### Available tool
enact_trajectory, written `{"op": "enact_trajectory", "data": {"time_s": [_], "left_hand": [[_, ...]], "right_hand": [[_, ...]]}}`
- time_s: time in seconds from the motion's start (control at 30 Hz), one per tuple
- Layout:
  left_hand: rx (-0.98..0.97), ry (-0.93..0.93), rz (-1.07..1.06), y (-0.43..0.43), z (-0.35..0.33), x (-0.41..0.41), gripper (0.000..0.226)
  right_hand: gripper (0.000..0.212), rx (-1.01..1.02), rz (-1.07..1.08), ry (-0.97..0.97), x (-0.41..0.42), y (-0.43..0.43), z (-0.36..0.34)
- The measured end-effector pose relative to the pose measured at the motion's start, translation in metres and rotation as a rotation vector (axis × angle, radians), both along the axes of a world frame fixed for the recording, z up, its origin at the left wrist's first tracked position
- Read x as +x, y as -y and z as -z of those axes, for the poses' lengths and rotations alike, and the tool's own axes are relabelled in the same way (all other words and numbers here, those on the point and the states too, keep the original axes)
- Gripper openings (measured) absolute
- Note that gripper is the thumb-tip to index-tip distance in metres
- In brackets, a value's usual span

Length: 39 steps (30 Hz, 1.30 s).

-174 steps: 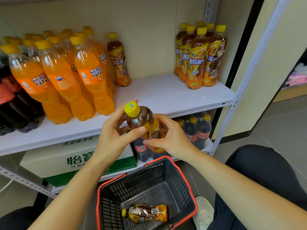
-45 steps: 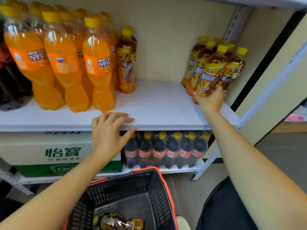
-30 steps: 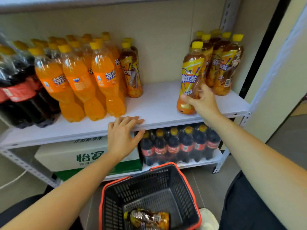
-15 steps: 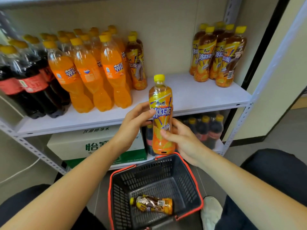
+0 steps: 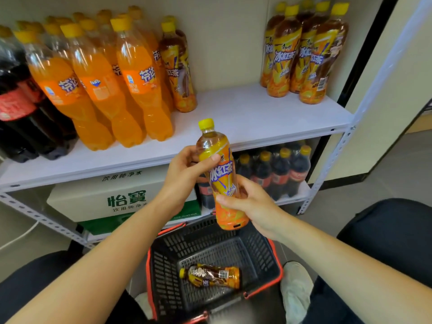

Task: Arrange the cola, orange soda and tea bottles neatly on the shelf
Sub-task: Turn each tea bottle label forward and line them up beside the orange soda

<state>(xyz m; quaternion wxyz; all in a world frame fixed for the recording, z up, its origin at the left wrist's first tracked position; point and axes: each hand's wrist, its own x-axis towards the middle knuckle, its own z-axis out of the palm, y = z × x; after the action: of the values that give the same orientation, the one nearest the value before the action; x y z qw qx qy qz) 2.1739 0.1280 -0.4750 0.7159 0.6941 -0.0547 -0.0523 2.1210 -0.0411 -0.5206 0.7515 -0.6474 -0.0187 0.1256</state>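
Note:
Both hands hold one upright tea bottle (image 5: 223,181) with a yellow cap in front of the white shelf (image 5: 257,120). My left hand (image 5: 184,176) grips its upper part and my right hand (image 5: 250,204) grips its lower part. On the shelf, cola bottles (image 5: 18,113) stand at the far left, orange soda bottles (image 5: 98,85) next to them, then a tea bottle (image 5: 178,66). A group of tea bottles (image 5: 304,52) stands at the right end. Another tea bottle (image 5: 210,275) lies in the black basket (image 5: 168,265).
Small cola bottles (image 5: 278,171) fill the lower shelf beside a white and green water carton (image 5: 121,197). The basket has a red rim and sits on the floor between my knees. A metal shelf upright (image 5: 332,157) runs down the right side.
My right hand took a tea bottle from the right group and brought it down in front of me. My left hand left the shelf edge and joined it on the bottle.

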Motion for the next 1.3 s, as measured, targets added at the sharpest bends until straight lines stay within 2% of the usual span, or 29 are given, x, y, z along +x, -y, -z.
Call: {"op": "enact_trajectory", "data": {"time_s": [0.13, 0.2, 0.27, 0.4, 0.47, 0.57, 0.63, 0.77, 0.9, 1.0, 1.13, 1.3], "left_hand": [[-0.047, -0.008, -0.04, 0.005, 0.001, 0.005, 0.054], [-0.131, -0.069, 0.008, 0.003, -0.002, 0.011, 0.045], [-0.191, -0.099, 0.09, -0.001, -0.007, 0.014, 0.043], [-0.081, -0.051, 0.162, -0.01, -0.01, 0.016, 0.055], [-0.081, -0.028, 0.148, -0.012, -0.013, 0.015, 0.055], [-0.084, 0.02, 0.105, -0.016, -0.012, 0.013, 0.043], [-0.065, 0.048, 0.044, -0.016, -0.011, 0.011, 0.043], [-0.054, 0.094, -0.054, -0.009, -0.009, 0.002, 0.064], [-0.04, 0.03, 0.067, -0.013, -0.012, 0.006, 0.036], [-0.163, -0.058, 0.217, -0.016, -0.015, 0.009, 0.046], [-0.137, 0.016, 0.166, -0.017, -0.016, 0.01, 0.053], [-0.113, 0.083, 0.11, -0.009, -0.013, 0.002, 0.064]], "right_hand": [[0.061, 0.044, 0.136, 0.008, 0.004, 0.007, 0.003], [0.055, 0.096, 0.149, -0.006, 0.004, 0.01, 0.004], [0.045, 0.156, 0.122, -0.028, 0.003, 0.011, 0.004], [0.033, 0.242, 0.037, -0.071, 0.003, 0.008, 0.002], [0.035, 0.259, -0.01, -0.081, 0.002, 0.005, 0.001], [0.042, 0.285, -0.099, -0.107, 0.001, 0.001, 0.001], [0.043, 0.215, -0.126, -0.076, 0.001, -0.001, -0.002], [0.049, 0.0, -0.009, 0.017, 0.003, 0.001, -0.005], [0.054, 0.076, 0.039, -0.002, 0.003, 0.004, -0.006], [0.042, 0.161, -0.032, -0.037, 0.001, 0.005, -0.008], [0.053, 0.206, -0.107, -0.075, 0.001, 0.004, -0.008], [0.055, -0.082, 0.003, 0.072, 0.005, 0.004, -0.008]]}}
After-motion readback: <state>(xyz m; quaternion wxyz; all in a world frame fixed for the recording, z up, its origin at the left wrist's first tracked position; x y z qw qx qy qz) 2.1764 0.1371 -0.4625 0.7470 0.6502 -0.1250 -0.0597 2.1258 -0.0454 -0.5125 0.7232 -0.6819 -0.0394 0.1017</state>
